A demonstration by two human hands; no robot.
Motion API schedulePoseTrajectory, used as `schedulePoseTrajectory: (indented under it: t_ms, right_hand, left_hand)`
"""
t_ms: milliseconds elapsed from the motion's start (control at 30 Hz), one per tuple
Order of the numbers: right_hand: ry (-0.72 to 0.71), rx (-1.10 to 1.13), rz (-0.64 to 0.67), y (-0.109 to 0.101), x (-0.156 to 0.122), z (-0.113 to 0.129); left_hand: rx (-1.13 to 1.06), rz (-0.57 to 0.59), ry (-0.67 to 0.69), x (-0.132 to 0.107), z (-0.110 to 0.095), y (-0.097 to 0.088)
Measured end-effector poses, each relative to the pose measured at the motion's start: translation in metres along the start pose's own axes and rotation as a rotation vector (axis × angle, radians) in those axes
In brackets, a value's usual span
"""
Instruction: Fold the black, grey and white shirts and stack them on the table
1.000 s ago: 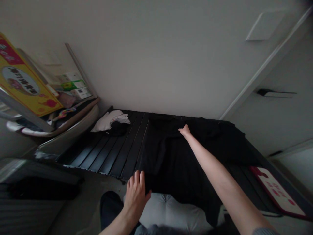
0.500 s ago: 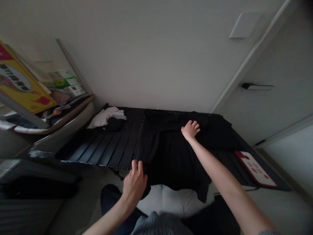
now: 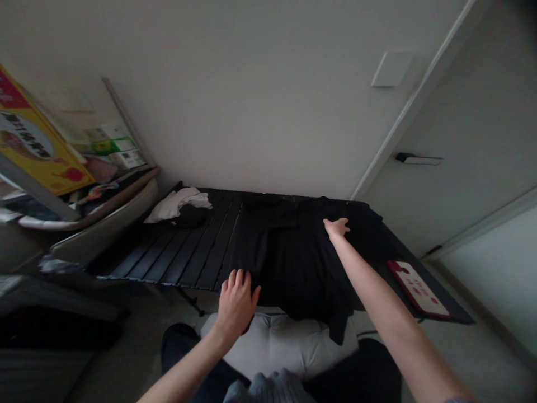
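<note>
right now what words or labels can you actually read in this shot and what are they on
Yellow board: dark characters, too blurred to read
Red-bordered white panel: red marks, too blurred to read
Stacked boxes: labels too small to read

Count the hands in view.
2: the left hand at the near edge of the black garment, and the right hand over its far part. None appear hidden.

Single head-worn view, facing forward and down: the left hand (image 3: 237, 302) and right hand (image 3: 335, 226) appear close below, the slatted counter (image 3: 184, 252) just ahead, a white wall (image 3: 251, 101) beyond.
</note>
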State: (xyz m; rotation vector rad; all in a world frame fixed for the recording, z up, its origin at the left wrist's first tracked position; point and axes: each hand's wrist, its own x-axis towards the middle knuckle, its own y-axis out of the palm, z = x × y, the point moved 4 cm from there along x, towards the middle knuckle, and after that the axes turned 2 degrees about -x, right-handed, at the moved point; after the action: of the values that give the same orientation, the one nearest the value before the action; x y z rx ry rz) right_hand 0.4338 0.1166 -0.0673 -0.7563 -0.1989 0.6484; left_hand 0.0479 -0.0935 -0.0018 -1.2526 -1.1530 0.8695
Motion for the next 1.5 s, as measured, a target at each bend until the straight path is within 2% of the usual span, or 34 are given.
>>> schedulePoseTrajectory:
  t_ms: [167, 233, 300, 400, 533, 633, 700, 833, 933, 1067, 1167, 1300, 1400, 1500]
  right_hand:
    - [-0.176, 0.046, 0.032, -0.004, 0.016, 0.007]
    - [-0.261, 0.051, 0.017, -0.003, 0.013, 0.017]
    - [-0.406, 0.040, -0.014, 0.000, 0.003, 0.035]
    - [-0.678, -0.015, 0.005, 0.011, -0.027, 0.074]
    - [-0.956, -0.126, 0.162, 0.041, -0.079, 0.122]
    - [-1.111, -0.237, 0.299, 0.073, -0.118, 0.143]
    - [-1.198, -0.309, 0.391, 0.097, -0.140, 0.147]
    - [-1.268, -0.516, 0.609, 0.140, -0.169, 0.136]
    - [-1.239, -0.569, 0.655, 0.151, -0.175, 0.127]
    - [-1.253, -0.396, 0.690, 0.142, -0.176, 0.120]
    - [-1.200, -0.215, 0.566, 0.124, -0.164, 0.106]
    - [-1.052, -0.120, 0.346, 0.104, -0.136, 0.072]
    - [-1.057, -0.102, 0.345, 0.097, -0.124, 0.054]
    - [-1.087, -0.137, 0.425, 0.096, -0.125, 0.046]
  left_hand:
    - [-0.027, 0.014, 0.010, 0.017, 0.003, 0.022]
    - [-0.041, 0.039, 0.012, 0.022, 0.006, 0.029]
    - [-0.056, 0.064, 0.010, 0.027, 0.009, 0.033]
    - [-0.078, 0.111, 0.013, 0.030, 0.014, 0.039]
    - [-0.104, 0.153, 0.046, 0.029, 0.019, 0.047]
    - [-0.112, 0.137, 0.063, 0.027, 0.022, 0.052]
    - [-0.110, 0.126, 0.067, 0.026, 0.023, 0.054]
    - [-0.111, 0.098, 0.070, 0.023, 0.024, 0.057]
    - [-0.124, 0.086, 0.087, 0.021, 0.024, 0.057]
    - [-0.169, 0.066, 0.061, 0.029, 0.026, 0.051]
    - [-0.204, -0.011, 0.013, 0.050, 0.031, 0.036]
    - [-0.263, -0.086, 0.039, 0.092, 0.035, 0.017]
    - [-0.304, -0.077, 0.052, 0.127, 0.035, 0.019]
    - [-0.336, -0.055, 0.088, 0.163, 0.027, 0.031]
